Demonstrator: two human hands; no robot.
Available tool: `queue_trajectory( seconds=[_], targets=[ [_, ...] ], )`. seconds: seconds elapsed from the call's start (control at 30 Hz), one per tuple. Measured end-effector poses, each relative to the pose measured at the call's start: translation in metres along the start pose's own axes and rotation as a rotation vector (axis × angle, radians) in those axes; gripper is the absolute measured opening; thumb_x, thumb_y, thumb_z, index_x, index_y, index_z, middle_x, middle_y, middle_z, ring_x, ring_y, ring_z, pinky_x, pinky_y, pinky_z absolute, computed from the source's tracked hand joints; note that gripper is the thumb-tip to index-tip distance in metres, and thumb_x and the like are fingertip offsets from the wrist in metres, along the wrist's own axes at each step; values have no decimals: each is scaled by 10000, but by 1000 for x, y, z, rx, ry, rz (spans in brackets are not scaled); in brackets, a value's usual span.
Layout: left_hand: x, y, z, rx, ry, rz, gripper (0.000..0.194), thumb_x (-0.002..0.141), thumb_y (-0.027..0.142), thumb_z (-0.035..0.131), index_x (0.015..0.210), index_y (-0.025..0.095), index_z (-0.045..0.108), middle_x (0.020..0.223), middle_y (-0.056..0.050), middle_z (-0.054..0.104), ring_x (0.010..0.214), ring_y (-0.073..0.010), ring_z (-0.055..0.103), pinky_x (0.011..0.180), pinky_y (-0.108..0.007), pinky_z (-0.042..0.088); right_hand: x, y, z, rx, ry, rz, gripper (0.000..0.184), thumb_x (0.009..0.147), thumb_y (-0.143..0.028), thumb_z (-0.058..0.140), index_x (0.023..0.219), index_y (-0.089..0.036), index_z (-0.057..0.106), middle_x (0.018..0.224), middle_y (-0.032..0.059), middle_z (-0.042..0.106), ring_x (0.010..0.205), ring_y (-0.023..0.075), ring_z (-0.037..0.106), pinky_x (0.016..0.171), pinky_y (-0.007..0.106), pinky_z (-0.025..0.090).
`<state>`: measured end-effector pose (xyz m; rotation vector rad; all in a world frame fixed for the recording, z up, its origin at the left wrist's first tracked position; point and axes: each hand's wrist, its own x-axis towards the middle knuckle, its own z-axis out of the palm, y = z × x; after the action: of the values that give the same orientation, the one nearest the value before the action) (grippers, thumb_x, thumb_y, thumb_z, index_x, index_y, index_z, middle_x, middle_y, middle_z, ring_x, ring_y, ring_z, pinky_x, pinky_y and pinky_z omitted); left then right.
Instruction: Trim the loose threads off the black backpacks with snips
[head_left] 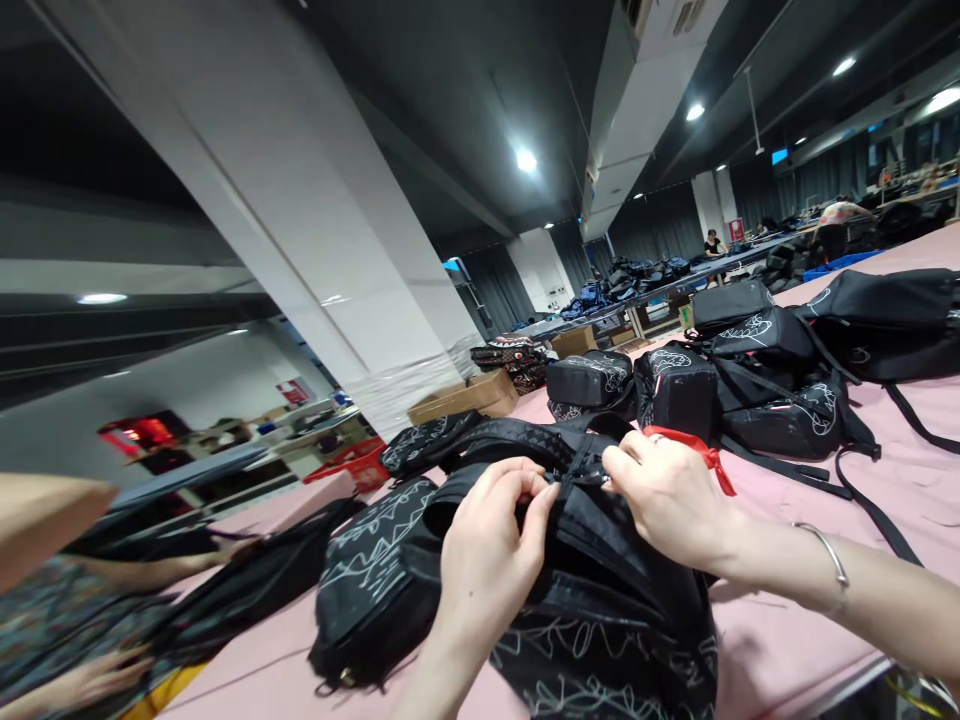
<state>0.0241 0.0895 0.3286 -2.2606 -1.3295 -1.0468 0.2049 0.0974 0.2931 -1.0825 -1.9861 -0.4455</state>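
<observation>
A black backpack (585, 610) with white scribble print lies on the pink table (787, 640) in front of me. My left hand (487, 545) pinches the fabric near its top, fingers closed. My right hand (667, 495) grips the same top edge by the zipper, fingers curled, a thin bangle on the wrist. Something red (697, 450) sticks out from under my right hand; whether the hand holds it is unclear. A second black printed bag (375, 580) lies against the backpack on the left.
Several more black printed bags (750, 380) are piled at the back right of the table. Cardboard boxes (469, 395) sit behind. At left another person's hands (105, 675) handle a black bag (247, 590). A white pillar (315, 230) rises behind.
</observation>
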Motion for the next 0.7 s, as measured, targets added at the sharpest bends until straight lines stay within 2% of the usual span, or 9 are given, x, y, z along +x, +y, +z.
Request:
queue_trajectory(
  seconds=[0.23,0.43,0.6,0.7],
  targets=[
    [0,0,-1,25,-11,9,223,818,338,450,679,171,502,896,-62,581,840,-169,552,732,-298,418,5,-4,0,-59,1,-33,91,843,-122,446,785,-159,506,780,50,539,625,142,454,543,254,267],
    [0,4,-2,66,-45,84,209,815,324,448,683,172,504,889,-59,593,829,-171,551,705,-298,416,7,-4,-3,-116,41,-140,178,844,-86,389,739,-166,509,720,43,519,604,146,443,541,263,260],
    [1,6,-7,-78,-25,17,197,800,304,476,657,171,499,879,-52,586,843,-165,551,732,-283,421,10,10,-2,80,-15,-107,36,803,-135,493,799,-165,511,766,25,525,667,139,458,554,249,277],
    [-1,4,-9,-268,51,-89,183,790,298,504,657,172,500,910,-47,569,889,-164,540,795,-276,418,5,21,5,309,46,-41,26,799,-148,518,783,-163,504,738,12,531,690,132,475,605,241,318]
  ],
)
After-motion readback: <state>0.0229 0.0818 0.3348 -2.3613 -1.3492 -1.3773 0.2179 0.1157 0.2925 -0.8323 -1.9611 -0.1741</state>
